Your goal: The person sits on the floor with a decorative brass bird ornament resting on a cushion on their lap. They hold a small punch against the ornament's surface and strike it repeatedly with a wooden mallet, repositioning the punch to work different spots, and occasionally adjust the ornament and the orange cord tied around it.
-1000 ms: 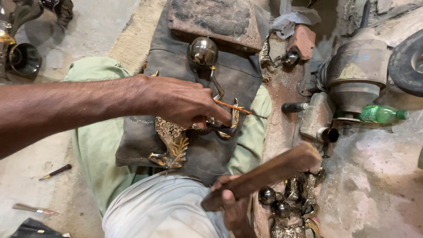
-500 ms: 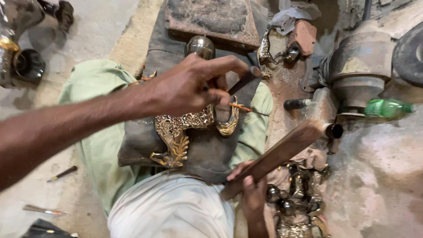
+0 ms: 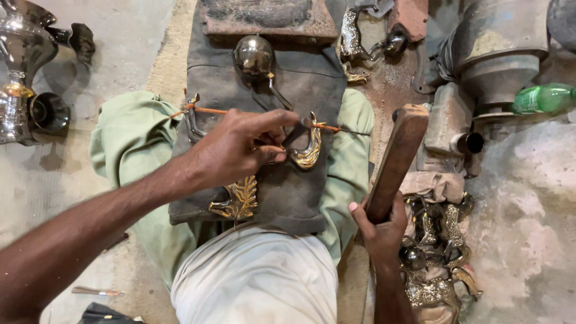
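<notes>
An ornate brass casting [image 3: 240, 198] with leaf work and a curved arm [image 3: 309, 150] lies on a dark leather pad [image 3: 300, 78] over my lap. My left hand [image 3: 231, 147] pinches a small dark punch [image 3: 295, 132] with its tip against the curved brass arm. An orange cord [image 3: 210, 110] runs across the pad behind the hand. My right hand [image 3: 381, 225] grips a long wooden mallet [image 3: 396, 156], held upright to the right of the pad, apart from the punch. A round metal ball [image 3: 253, 55] sits at the pad's top.
A pile of brass ornaments [image 3: 435, 252] lies at the lower right. A green plastic bottle [image 3: 543, 98] and a grey metal vessel [image 3: 498, 42] are at the upper right. Polished metal ware [image 3: 24, 66] stands at the upper left. Small tools [image 3: 96, 292] lie on the floor.
My left hand has settled lower on the casting with the punch set on the curved arm. My right hand has swung the mallet from slanted low to nearly upright.
</notes>
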{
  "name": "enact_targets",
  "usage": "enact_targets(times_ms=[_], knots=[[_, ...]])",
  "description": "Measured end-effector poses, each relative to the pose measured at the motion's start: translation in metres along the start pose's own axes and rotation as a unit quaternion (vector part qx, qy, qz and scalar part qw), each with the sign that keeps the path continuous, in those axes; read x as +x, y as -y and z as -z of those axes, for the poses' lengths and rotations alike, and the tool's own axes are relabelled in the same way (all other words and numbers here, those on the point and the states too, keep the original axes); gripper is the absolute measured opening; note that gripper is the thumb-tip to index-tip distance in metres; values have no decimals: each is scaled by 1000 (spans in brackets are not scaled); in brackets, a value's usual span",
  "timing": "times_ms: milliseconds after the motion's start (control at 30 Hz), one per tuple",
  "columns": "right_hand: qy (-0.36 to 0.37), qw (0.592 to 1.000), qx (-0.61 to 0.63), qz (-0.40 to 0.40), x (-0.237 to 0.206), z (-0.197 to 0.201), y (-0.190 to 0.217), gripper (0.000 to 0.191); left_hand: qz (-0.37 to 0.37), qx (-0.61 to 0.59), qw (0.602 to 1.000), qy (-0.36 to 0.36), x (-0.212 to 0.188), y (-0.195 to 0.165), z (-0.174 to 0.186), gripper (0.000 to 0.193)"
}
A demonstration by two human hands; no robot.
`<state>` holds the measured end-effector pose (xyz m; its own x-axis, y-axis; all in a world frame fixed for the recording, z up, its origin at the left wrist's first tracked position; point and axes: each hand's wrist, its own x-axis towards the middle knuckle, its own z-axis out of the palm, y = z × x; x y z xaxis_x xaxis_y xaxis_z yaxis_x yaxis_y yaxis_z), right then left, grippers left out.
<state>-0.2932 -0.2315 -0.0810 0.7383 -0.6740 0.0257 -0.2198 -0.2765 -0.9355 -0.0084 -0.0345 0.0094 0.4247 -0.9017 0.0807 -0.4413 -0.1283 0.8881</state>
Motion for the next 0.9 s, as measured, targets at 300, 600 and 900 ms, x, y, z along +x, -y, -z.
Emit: enact_targets(times_ms=[300, 600, 900], knots=[[96, 966, -240, -1, 34, 27, 11, 55, 28, -115, 957, -264, -41, 4, -66, 40], [179, 774, -442, 416, 95, 47, 88, 54, -84, 99, 921, -367, -62, 40, -110, 39], [123, 586, -577, 555, 121, 46, 137, 48, -78, 153, 936, -308, -66, 37, -94, 29]])
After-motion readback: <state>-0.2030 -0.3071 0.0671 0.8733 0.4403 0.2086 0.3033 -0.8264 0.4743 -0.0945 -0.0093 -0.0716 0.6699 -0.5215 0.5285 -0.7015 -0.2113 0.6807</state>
